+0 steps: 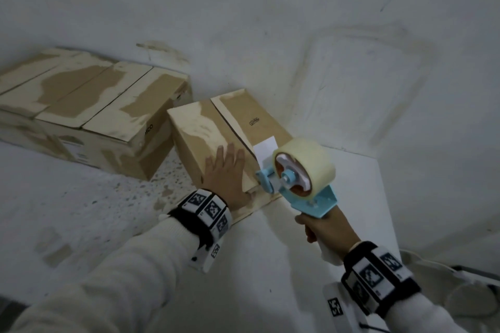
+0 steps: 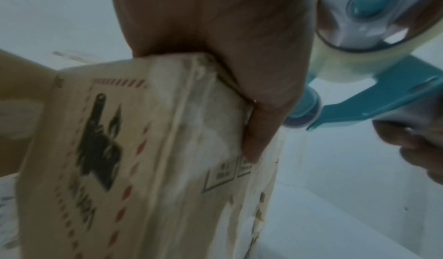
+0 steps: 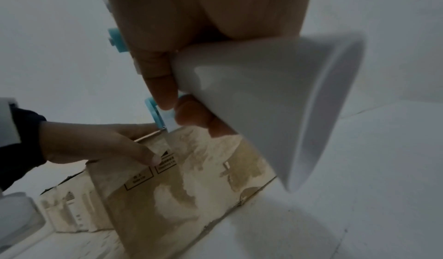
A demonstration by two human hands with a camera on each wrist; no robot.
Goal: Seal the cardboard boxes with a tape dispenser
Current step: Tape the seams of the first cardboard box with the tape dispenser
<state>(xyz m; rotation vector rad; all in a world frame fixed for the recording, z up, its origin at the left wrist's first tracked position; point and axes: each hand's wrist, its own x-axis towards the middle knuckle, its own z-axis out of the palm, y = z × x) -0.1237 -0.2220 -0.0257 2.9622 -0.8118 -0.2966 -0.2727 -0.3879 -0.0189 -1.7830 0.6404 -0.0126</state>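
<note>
Head view: left hand [image 1: 226,170] lies flat on the near box [image 1: 216,127], flaps closed, seam untaped; contents hidden. Right hand [image 1: 324,227] grips the dispenser [image 1: 295,178] at the near edge. Judged: sealing just starting. Far box [image 1: 89,100] closed, unsealed.
Left wrist: thumb [image 2: 258,130] on the box front.
Right wrist: fingers [image 3: 160,92] wrap the handle [image 3: 263,102].

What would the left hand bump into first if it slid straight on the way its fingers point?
Probably nothing soon: the left hand lies flat on the near box, fingers pointing along its top toward the wall. The lid looks bare ahead; depth is uncertain.
</note>
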